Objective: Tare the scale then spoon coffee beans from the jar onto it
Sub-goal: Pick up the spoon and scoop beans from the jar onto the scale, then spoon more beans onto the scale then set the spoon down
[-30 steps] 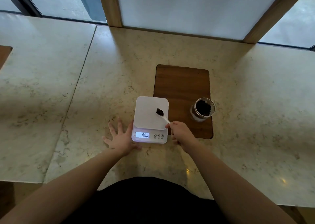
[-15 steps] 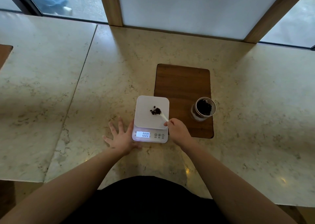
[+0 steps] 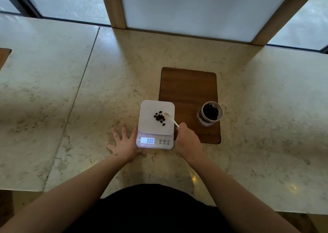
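A white digital scale (image 3: 148, 128) sits on the stone counter, its lit display (image 3: 147, 140) reading 000. Several dark coffee beans (image 3: 160, 118) lie scattered on its platform. My right hand (image 3: 187, 139) is closed on the handle of a small white spoon (image 3: 170, 118), whose empty bowl hovers just right of the beans. My left hand (image 3: 123, 144) lies flat on the counter with fingers spread, its thumb side touching the scale's left edge. An open glass jar (image 3: 210, 113) holding more beans stands to the right on a wooden board (image 3: 188, 89).
The beige stone counter (image 3: 113, 76) has a seam (image 3: 76, 94) running diagonally at the left. Wooden window posts (image 3: 113, 5) rise behind it. Another wooden board's corner (image 3: 4, 55) shows at the far left edge.
The spoon tipped and its beans dropped onto the scale platform, spreading into a loose cluster. The spoon is now empty. My left hand stayed put.
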